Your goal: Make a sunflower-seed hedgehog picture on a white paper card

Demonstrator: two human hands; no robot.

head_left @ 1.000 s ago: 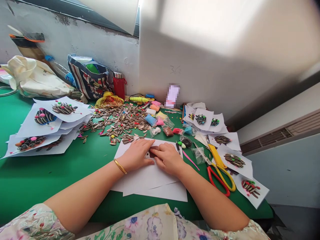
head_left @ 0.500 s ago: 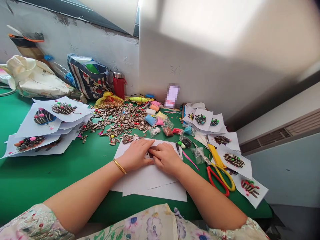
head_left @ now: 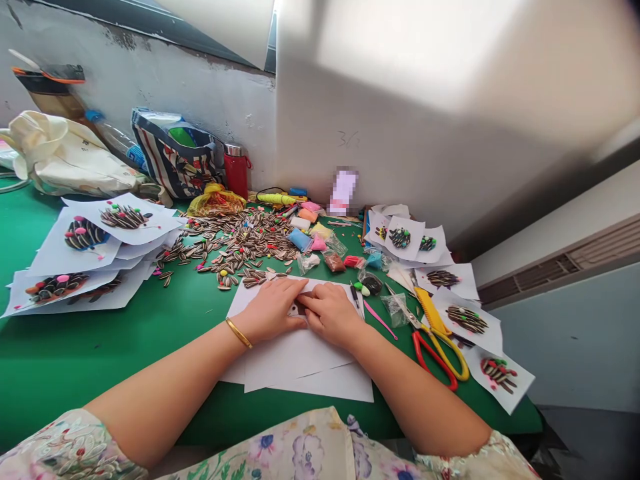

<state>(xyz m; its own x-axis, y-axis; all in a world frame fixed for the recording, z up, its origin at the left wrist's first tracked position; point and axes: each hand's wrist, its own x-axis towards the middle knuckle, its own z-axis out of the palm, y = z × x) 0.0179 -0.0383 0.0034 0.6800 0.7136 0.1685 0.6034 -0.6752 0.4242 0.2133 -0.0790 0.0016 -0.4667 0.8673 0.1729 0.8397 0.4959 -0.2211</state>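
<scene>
1. We rest the left hand (head_left: 270, 310) and the right hand (head_left: 331, 315) on the paper (head_left: 290, 360), which lies on the green worktop (head_left: 175, 360)
2. We locate the brown piece (head_left: 301, 309) on the paper, between the two hands and partly hidden by them
3. We bend the right fingers over this piece; for either hand, we cannot tell whether the fingers are apart or clamped
4. We note the pink tool (head_left: 380, 320) beside the paper and the scissors (head_left: 424, 329) farther right
5. We see seeds (head_left: 250, 240) heaped beyond the paper
</scene>
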